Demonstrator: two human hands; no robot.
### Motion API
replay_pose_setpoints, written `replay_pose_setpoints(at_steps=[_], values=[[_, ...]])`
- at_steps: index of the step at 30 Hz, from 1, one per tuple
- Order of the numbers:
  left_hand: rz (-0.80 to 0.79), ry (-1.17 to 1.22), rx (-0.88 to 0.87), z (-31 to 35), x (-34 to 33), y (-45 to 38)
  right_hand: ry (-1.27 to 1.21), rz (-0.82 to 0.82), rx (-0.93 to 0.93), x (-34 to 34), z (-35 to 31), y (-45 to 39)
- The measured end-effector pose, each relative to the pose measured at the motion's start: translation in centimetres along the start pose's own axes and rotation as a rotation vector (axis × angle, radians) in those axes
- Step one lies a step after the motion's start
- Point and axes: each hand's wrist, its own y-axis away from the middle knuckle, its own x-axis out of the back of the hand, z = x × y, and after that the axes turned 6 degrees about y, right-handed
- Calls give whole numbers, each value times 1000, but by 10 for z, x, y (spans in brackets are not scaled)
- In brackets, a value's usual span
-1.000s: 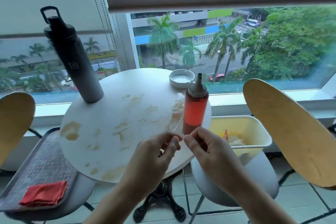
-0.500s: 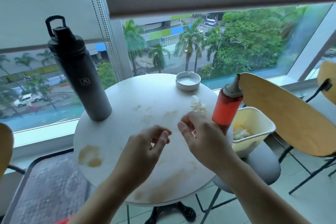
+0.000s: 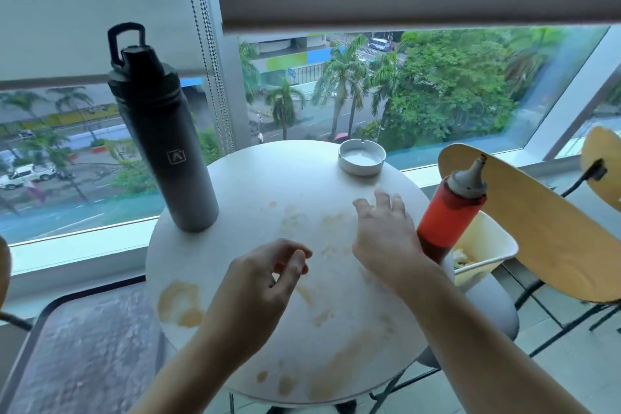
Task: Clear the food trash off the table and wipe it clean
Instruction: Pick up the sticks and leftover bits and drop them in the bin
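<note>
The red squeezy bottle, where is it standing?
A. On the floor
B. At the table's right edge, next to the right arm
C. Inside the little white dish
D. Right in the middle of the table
B: the red squeeze bottle stands at the right edge of the round table, close beside the right hand, while the white dish sits apart at the far edge with nothing standing in it.

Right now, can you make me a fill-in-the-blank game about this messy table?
The tall dark bottle stands on the ___ side of the round table.
The squeeze bottle with the grey nozzle is ___ in colour.
The brown stains are on the ___.
The right hand holds ___.

Missing words: left; red; table; nothing
</note>
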Motion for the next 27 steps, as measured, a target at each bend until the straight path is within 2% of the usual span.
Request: replay_pose_setpoints(at_steps=[4, 9, 17, 23, 27], values=[[11, 20, 13, -4, 1, -4, 2, -86, -21, 1, -3, -2], [20, 30, 26, -4, -3, -11, -7, -78, -17, 2, 2, -7], [33, 25, 40, -3, -7, -19, -39, 34, -9, 5, 6, -10], [45, 13, 39, -3, -7, -20, -58, 125, 72, 11, 4, 10], [49, -4, 37, -2, -7, -17, -230, 197, 136, 18, -3, 38]])
